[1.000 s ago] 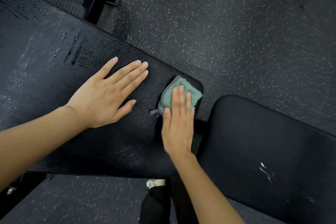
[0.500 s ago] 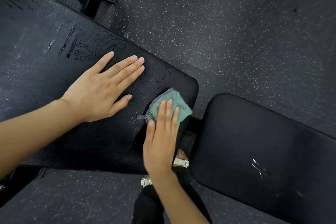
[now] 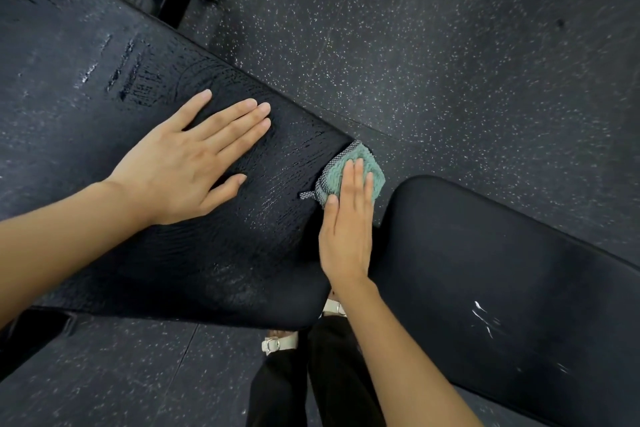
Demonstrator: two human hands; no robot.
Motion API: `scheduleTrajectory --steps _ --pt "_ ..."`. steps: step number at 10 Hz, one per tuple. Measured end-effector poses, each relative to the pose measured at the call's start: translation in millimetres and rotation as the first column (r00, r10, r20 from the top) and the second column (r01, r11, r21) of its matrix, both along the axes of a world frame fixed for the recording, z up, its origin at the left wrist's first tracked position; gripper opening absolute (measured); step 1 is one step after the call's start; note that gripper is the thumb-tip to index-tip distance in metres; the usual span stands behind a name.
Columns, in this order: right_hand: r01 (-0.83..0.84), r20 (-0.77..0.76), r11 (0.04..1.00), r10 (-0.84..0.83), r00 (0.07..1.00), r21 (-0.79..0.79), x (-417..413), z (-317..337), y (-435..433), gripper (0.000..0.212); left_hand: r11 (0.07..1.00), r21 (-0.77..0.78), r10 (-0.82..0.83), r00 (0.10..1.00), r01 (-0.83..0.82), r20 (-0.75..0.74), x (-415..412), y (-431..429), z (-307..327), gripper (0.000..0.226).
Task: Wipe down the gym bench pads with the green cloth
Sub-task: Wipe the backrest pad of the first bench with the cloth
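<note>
Head view: right hand (image 3: 347,229) pressing flat, fingers straight, on green cloth (image 3: 363,168) at corner of wet long bench pad (image 3: 104,80); left hand (image 3: 183,163) lying flat, fingers spread, holding nothing; seat pad (image 3: 502,288) just beside cloth.

Dim even light, wet sheen on long pad (image 3: 145,73), edges stretched, slight blur

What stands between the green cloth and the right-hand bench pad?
Nothing visible. The right hand presses the green cloth at the end of the long pad; only an open gap separates it from the right pad.
</note>
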State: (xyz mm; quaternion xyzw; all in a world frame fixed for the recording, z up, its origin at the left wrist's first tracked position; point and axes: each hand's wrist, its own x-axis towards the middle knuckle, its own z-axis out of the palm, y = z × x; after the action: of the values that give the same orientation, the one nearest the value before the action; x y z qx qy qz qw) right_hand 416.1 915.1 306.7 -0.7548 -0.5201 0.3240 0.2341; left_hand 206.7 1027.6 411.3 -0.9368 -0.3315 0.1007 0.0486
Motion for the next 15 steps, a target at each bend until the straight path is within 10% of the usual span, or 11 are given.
scheduleTrajectory --steps 6,10,15 --pt "-0.294 0.101 0.954 0.287 0.952 0.064 -47.5 21.9 -63.3 0.055 0.999 0.032 -0.014 1.0 0.014 0.019 -1.6 -1.2 -4.0 0.069" --pt "0.242 -0.065 0.97 -0.242 0.968 -0.01 -61.7 14.7 -31.3 0.059 0.997 0.069 -0.03 0.999 0.028 0.027 -4.4 -6.8 -7.3 0.069" --pt "-0.264 0.08 0.962 0.258 0.963 0.073 -81.4 25.0 -120.3 0.054 0.998 0.044 -0.054 0.998 0.055 -0.012 -17.0 -49.6 -6.8 0.07"
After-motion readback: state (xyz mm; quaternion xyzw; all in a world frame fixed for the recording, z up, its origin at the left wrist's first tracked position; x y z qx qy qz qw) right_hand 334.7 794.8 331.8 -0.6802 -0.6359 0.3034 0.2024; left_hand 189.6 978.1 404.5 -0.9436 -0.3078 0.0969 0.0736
